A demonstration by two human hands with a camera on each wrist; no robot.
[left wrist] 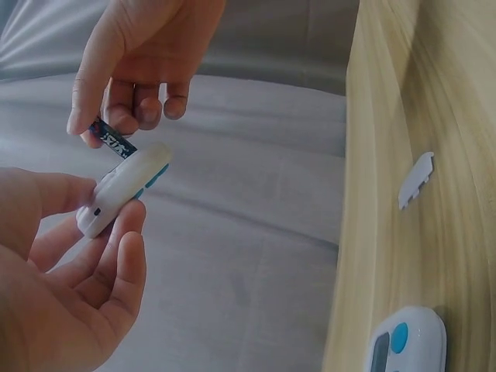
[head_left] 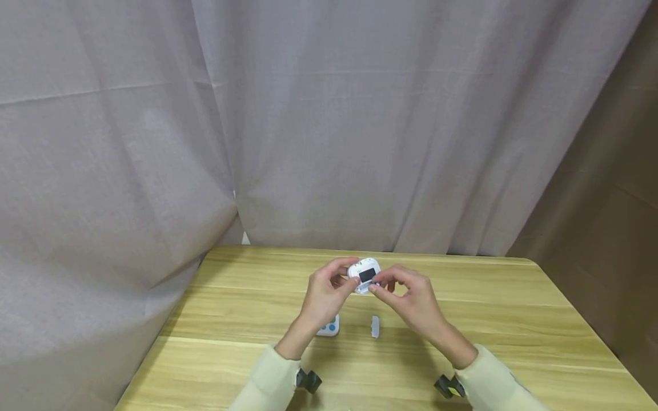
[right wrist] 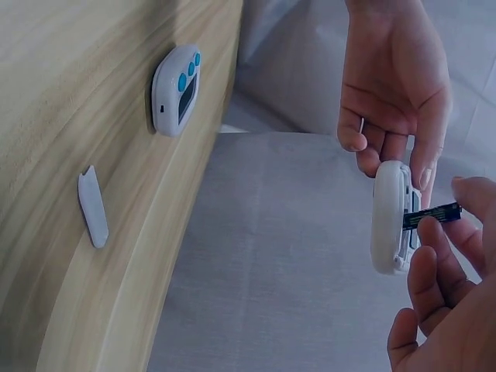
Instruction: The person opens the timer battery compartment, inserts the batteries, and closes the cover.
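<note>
Above the table, my left hand [head_left: 324, 291] grips a small white digital timer [head_left: 368, 264] by its edges, its back turned up and blue buttons underneath. Between the thumb and fingers of my right hand [head_left: 418, 299] is a dark, slim battery [right wrist: 438, 215]. The battery slants out of the timer's back, one end at the battery compartment; how far in it sits cannot be told. In the left wrist view the same battery [left wrist: 116, 141] shows pale lettering. A loose white battery cover [head_left: 375, 326] lies on the table below the hands.
A second white timer [right wrist: 177, 93] with blue buttons and a display lies face up on the wooden table [head_left: 247, 297], partly behind the left wrist in the head view. Grey curtain [head_left: 329, 142] hangs behind the table's far edge.
</note>
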